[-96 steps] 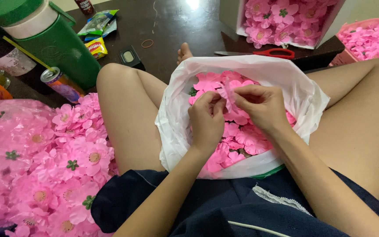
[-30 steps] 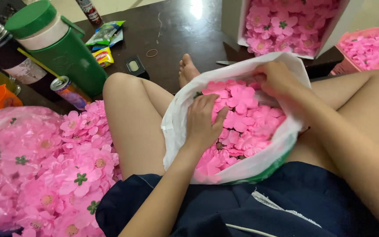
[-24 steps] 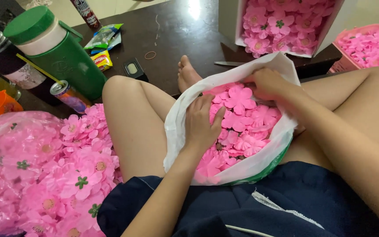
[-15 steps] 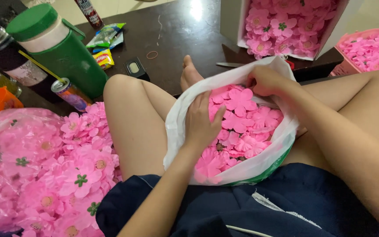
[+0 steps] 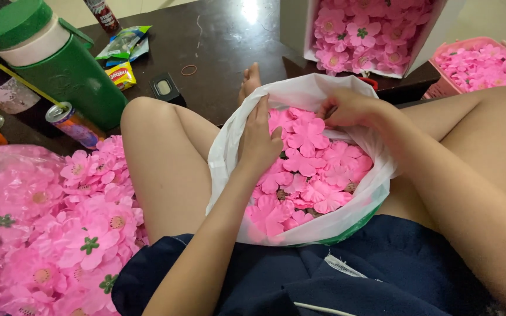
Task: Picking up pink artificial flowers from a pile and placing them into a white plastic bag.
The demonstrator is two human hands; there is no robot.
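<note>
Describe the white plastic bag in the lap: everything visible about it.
The white plastic bag is thin, crinkled film with a green strip showing at its lower edge. It sits open-mouthed between the person's thighs, its rim rolled outward, filled with loose pink flower petals. The left hand rests inside against the near-left wall, on the petals; the right hand reaches in at the far rim. A dark blue garment lies just below it.

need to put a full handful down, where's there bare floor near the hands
Bare dark floor lies between the green jug, the snack packets and the flower box, save a small black device and a rubber band. Crowded: the white bag and the flower pile.
</note>
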